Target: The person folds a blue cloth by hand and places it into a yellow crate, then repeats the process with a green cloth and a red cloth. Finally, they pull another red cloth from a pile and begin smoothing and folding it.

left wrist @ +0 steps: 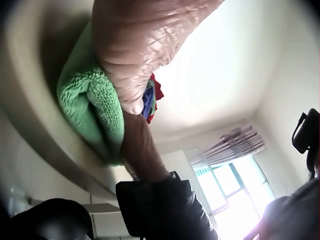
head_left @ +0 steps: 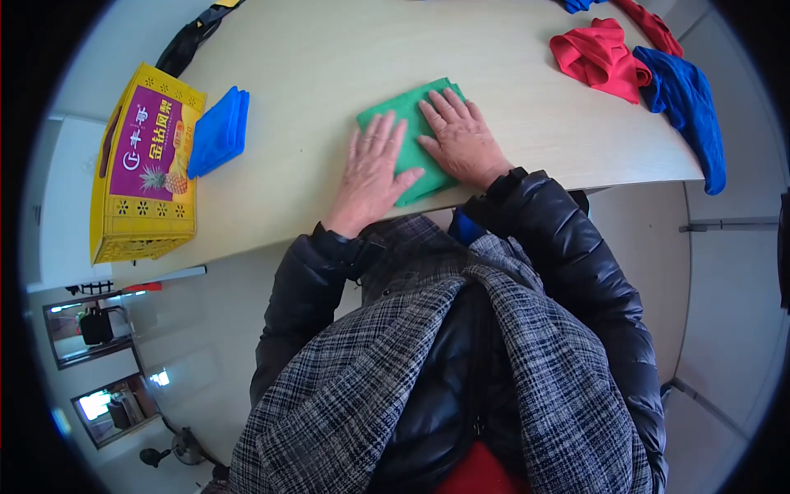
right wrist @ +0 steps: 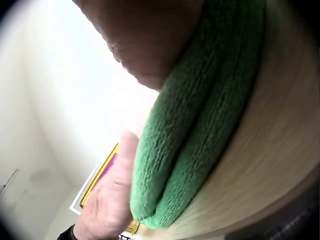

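A green towel [head_left: 418, 169], folded into a thick rectangle, lies on the pale table near its front edge. My left hand [head_left: 372, 173] lies flat over the towel's left side with fingers extended. On its upper right part rests my right hand [head_left: 465, 140], palm down and fingers spread. Both wrist views show the terry towel's folded layers [left wrist: 95, 105] stacked beneath the palms. In the right wrist view the left hand [right wrist: 107, 200] stands at the far end of the fold.
A yellow and purple carton [head_left: 152, 165] stands at the table's left, with a folded blue cloth [head_left: 219, 134] leaning against it. Crumpled red cloth [head_left: 599, 58] and blue cloth [head_left: 683, 103] lie at the right, the blue one hanging over the edge. A dark item [head_left: 191, 41] is at the far left.
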A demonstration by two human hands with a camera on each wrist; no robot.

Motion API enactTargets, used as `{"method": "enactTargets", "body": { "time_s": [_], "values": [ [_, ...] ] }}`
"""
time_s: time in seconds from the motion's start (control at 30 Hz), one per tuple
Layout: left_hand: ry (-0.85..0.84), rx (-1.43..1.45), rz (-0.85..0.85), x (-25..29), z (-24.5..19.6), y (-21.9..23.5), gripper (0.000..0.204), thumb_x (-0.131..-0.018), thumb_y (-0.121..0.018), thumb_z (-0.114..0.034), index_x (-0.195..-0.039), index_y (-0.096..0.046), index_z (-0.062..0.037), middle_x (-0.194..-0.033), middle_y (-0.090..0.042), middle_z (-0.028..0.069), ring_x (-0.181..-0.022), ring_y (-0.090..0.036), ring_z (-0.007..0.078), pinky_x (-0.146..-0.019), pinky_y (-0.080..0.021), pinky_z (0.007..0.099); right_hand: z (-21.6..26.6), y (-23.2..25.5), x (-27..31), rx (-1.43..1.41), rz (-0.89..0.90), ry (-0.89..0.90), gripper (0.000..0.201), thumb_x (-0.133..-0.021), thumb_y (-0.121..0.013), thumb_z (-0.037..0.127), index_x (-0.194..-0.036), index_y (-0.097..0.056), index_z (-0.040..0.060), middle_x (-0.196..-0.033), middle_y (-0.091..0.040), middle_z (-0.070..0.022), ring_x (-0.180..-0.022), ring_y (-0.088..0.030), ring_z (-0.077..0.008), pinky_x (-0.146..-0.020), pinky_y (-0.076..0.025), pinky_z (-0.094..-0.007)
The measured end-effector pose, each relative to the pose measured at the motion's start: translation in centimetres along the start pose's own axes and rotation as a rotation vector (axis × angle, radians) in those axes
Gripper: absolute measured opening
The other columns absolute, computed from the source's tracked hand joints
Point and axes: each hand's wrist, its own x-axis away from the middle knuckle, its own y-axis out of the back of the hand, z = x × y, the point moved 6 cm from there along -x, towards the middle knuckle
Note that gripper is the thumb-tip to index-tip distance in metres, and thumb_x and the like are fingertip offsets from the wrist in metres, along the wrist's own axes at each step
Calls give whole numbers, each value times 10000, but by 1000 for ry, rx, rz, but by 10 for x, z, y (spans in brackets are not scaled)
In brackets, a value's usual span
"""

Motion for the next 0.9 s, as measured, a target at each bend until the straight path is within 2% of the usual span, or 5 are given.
{"method": "enactTargets", "body": {
  "time_s": [0.2, 0.47, 0.6, 0.7, 0.9],
  "values": [
    [-79, 24, -40, 9, -12, 0, 750, -958, -564, -491, -1509, -357, -27, -1586, -305, 182, -1485, -252, 347, -1196, -192, 553, -5, -8, 1, 36, -35, 10, 580, -1001, -485, 422, -1458, -463, 66, -1535, -415, -150, -1451, -332, -342, -1187, -257, -487],
    [-75, 96, -218, 41, -40, 12, 571, -874, -686, -225, -1380, -520, -17, -1477, -470, 166, -1370, -449, 360, -1093, -413, 445, -4, -8, 2, 55, -31, -2, 579, -1004, -472, 431, -1459, -465, 73, -1534, -421, -144, -1453, -331, -334, -1188, -253, -485],
    [-138, -220, -293, 38, -61, 12, 440, -871, -648, -144, -1287, -587, -16, -1371, -555, 159, -1272, -542, 339, -994, -499, 393, -4, -7, 1, 58, -14, -4, 574, -1002, -477, 421, -1458, -465, 73, -1534, -420, -144, -1453, -332, -334, -1188, -254, -485],
    [-116, -411, -219, 27, -71, 11, 427, -880, -586, -129, -1284, -556, 6, -1318, -545, 186, -1218, -556, 327, -960, -517, 377, -3, -5, 2, 39, -10, -6, 573, -1000, -481, 418, -1457, -465, 73, -1533, -421, -146, -1453, -332, -334, -1185, -257, -487],
    [-86, -505, -173, 19, -75, 10, 394, -893, -565, -129, -1260, -552, 15, -1287, -550, 190, -1167, -569, 325, -934, -523, 359, -3, -1, 1, 35, -22, 2, 576, -991, -494, 412, -1457, -465, 74, -1533, -421, -151, -1454, -330, -337, -1181, -261, -493]
  ]
}}
